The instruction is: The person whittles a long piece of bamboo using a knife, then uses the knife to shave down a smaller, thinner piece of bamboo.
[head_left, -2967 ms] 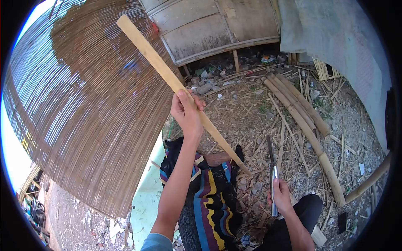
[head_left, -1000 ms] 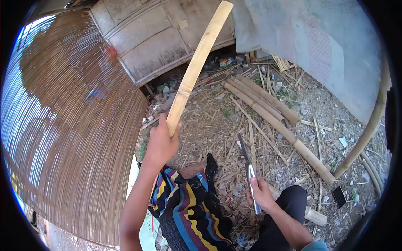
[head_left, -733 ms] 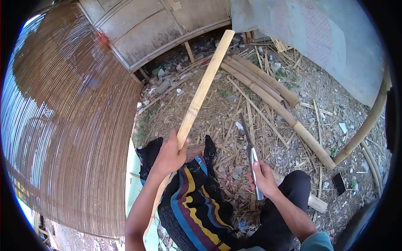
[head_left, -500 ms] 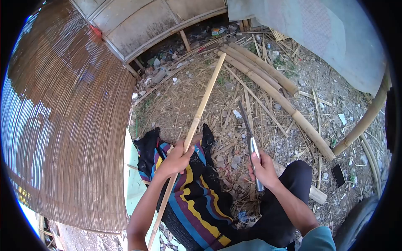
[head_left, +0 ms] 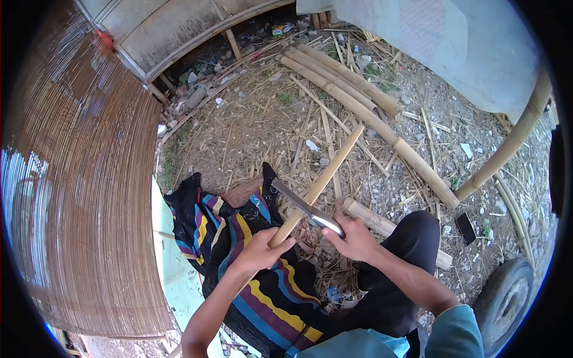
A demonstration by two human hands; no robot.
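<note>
A flat bamboo strip (head_left: 330, 171) slants up and to the right, with my left hand (head_left: 262, 250) closed around its lower part. My right hand (head_left: 352, 238) is wrapped round the shiny metal handle of a knife (head_left: 292, 196). The knife's dark blade lies across the strip, a little above my left hand. Below the strip, a black cloth with yellow, blue and purple stripes (head_left: 262, 301) drapes over my leg area and the ground. A brownish block (head_left: 243, 192) shows at the cloth's upper edge.
Long bamboo poles (head_left: 358, 106) lie ahead at the upper right. A short bamboo piece (head_left: 370, 218) is by my knee. A phone (head_left: 465, 228) and a tire (head_left: 507, 301) are at the right. A slatted bamboo screen (head_left: 89, 197) fills the left side.
The strip has tilted further right and its top end is lower. My right hand has brought the knife left, from beside the strip to across it. The view has shifted slightly right.
</note>
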